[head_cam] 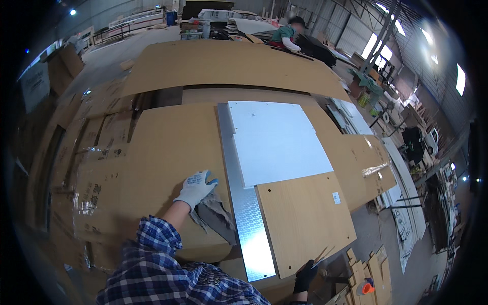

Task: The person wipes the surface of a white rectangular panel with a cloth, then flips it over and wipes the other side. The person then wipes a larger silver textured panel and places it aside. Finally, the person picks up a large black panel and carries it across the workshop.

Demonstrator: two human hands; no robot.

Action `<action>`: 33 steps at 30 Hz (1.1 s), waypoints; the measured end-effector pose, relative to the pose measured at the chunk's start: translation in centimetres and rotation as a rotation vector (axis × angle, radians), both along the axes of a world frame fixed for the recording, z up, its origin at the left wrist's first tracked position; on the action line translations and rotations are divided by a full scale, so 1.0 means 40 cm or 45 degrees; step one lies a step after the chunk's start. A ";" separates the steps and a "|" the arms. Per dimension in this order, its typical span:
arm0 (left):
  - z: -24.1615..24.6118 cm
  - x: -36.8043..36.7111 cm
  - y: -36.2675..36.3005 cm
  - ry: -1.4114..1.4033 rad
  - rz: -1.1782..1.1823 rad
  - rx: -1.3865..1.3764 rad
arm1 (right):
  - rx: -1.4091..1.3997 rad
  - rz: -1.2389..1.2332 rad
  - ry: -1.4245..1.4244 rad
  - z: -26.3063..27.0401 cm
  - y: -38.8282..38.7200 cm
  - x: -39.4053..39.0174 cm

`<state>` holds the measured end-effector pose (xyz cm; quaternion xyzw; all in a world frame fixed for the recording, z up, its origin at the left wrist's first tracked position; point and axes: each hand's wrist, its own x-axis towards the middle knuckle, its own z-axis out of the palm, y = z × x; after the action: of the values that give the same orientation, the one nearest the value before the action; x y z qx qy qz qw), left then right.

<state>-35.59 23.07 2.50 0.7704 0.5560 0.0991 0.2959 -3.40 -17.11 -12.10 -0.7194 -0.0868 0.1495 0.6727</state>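
My left hand [196,188], in a white work glove with blue fingertips, grips a rumpled grey cloth [217,217] over the brown cardboard sheet [171,145]. Right of the cloth runs a long silvery, patterned strip [248,213]. A white panel [278,141] with small holes overlaps that strip. Nearer me is a wood-grain panel [305,221] with dark corner holes and a small label. At its near edge, my right hand [305,275] wears a black glove. Thin brown sticks [324,253] project from its fingers; how they are held is unclear.
Taped cartons [103,152] adjoin the left side. Another large cardboard sheet [236,65] lies beyond, with a person [286,36] bending at its far right. Wood pieces [358,270] and an orange-and-white object [366,288] are low on the right. White panels [408,198] rest on racks farther right.
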 end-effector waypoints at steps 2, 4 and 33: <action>-0.008 0.010 0.012 0.401 0.034 0.195 | -0.116 0.000 0.031 0.009 -0.005 -0.001; -0.033 0.055 0.013 0.235 -0.133 0.298 | -0.163 0.026 -0.018 0.021 -0.006 -0.003; -0.219 0.273 -0.017 -0.051 -0.295 0.482 | -0.073 -0.293 -0.290 0.028 0.057 -0.065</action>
<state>-24.68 22.40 -6.24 0.8687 0.4294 0.1824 0.1663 -5.98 -14.81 -10.97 -0.7558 -0.0753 -0.0085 0.6504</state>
